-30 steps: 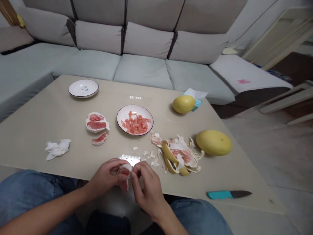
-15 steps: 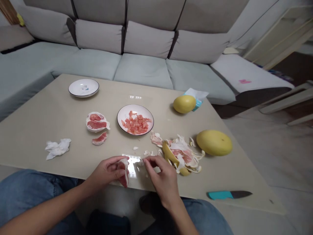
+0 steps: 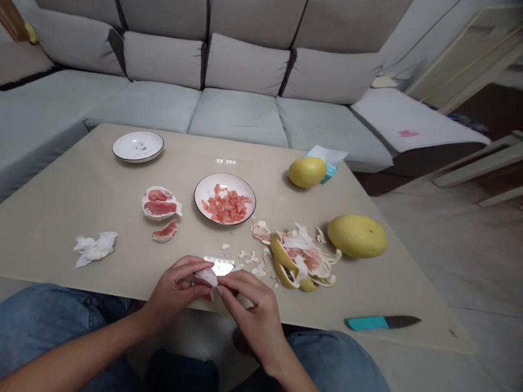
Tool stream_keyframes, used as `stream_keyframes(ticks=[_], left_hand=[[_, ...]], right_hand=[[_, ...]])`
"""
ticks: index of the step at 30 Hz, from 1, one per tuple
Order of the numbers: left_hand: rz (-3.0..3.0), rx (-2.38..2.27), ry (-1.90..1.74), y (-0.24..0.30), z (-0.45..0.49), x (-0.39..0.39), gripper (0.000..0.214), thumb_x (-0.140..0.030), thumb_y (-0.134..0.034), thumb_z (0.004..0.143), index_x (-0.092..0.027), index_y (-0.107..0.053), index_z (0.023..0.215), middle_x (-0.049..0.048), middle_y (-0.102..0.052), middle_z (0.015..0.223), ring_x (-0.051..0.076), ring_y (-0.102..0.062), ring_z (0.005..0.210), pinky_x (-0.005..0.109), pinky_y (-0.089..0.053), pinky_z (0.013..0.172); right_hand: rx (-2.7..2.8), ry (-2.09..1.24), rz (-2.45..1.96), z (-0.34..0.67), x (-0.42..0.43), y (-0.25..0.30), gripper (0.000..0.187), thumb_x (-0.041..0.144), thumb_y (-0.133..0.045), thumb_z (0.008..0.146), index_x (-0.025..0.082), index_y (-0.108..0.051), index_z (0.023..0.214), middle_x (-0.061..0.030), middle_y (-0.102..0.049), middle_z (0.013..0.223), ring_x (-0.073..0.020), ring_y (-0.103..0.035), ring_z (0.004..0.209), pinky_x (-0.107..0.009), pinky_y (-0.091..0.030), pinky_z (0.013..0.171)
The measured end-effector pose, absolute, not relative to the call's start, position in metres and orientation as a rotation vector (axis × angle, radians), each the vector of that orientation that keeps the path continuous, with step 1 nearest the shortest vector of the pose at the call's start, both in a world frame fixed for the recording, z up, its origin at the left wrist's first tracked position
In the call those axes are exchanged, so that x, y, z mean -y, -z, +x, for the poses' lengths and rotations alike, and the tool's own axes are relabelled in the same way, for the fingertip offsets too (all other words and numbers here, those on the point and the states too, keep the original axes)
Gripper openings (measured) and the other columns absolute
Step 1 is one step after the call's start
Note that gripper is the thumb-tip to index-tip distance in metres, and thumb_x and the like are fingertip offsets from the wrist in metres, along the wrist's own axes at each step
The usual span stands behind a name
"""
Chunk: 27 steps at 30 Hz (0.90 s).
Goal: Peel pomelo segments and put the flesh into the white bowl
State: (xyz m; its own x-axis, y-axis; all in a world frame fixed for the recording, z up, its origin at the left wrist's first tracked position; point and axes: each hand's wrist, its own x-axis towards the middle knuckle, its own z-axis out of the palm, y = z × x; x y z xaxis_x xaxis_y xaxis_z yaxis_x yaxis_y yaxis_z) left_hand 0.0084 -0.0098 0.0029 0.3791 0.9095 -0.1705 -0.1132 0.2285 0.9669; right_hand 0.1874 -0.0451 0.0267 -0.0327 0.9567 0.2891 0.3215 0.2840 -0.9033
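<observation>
My left hand [image 3: 175,288] is closed round a pomelo segment [image 3: 207,277] with white skin, held over the near edge of the beige table [image 3: 81,196]. My right hand [image 3: 250,305] meets it from the right, fingertips pinching the segment's skin. Just beyond lie small white skin scraps [image 3: 251,261] and a pile of yellow peel and pith [image 3: 300,258]. Further back sits a white bowl [image 3: 206,190] with pink pomelo pieces [image 3: 226,207].
A part-peeled pomelo chunk [image 3: 160,204] and a loose segment [image 3: 165,232] lie left of the bowl, a crumpled tissue [image 3: 95,247] further left. Two whole pomelos [image 3: 357,236] [image 3: 306,172], a tissue pack [image 3: 330,160], an empty plate [image 3: 138,146], a teal-handled knife [image 3: 382,322]. Grey sofa [image 3: 237,71] behind.
My right hand went out to the scraps by the peel pile half a second ago and has come back to the segment in my left hand.
</observation>
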Motion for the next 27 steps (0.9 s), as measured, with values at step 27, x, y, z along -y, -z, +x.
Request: stream_keyframes(ticks=[27], left_hand=[[0.942, -0.783, -0.638, 0.003, 0.007, 0.012, 0.044, -0.028, -0.074, 0.076, -0.029, -0.066, 0.119, 0.0007, -0.053, 0.094, 0.017, -0.068, 0.067, 0.036, -0.058, 0.065]], right_hand=[[1.400, -1.029, -1.386, 0.184, 0.045, -0.031, 0.017, 0.019, -0.061, 0.080, 0.016, -0.071, 0.067, 0.0006, -0.057, 0.057, -0.0107, -0.048, 0.051, -0.022, -0.039, 0.050]])
